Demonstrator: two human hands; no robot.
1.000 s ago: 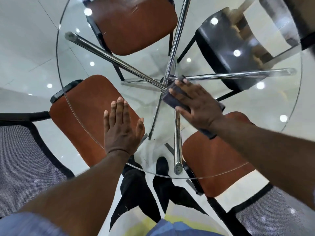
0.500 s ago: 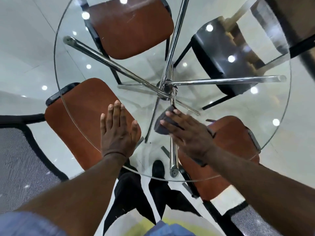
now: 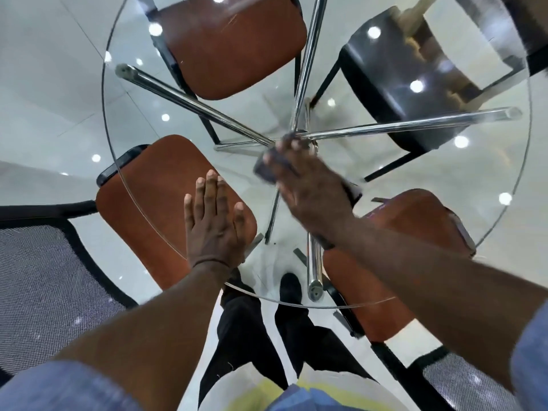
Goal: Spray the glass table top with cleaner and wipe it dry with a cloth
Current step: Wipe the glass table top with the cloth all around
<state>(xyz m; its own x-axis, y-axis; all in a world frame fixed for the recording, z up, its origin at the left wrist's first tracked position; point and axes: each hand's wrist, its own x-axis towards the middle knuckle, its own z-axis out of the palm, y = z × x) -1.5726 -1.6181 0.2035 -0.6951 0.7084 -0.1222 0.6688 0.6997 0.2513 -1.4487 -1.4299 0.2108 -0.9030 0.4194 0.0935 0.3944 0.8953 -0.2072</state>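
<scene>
A round glass table top fills the view, with chrome legs crossing under its middle. My right hand lies flat on a dark grey cloth and presses it onto the glass near the centre; the hand is motion-blurred and covers most of the cloth. Nearer the front edge, my left hand rests palm down on the glass with straight fingers held together. No spray bottle is in view.
Seen through the glass are brown chair seats at the far side, left and right, and a black chair at the far right. Mesh chair backs flank me. My legs and shoes stand at the near edge.
My right hand slid the cloth toward me, then pushed it back out to the table's centre. My left hand stayed flat in the same place on the glass.
</scene>
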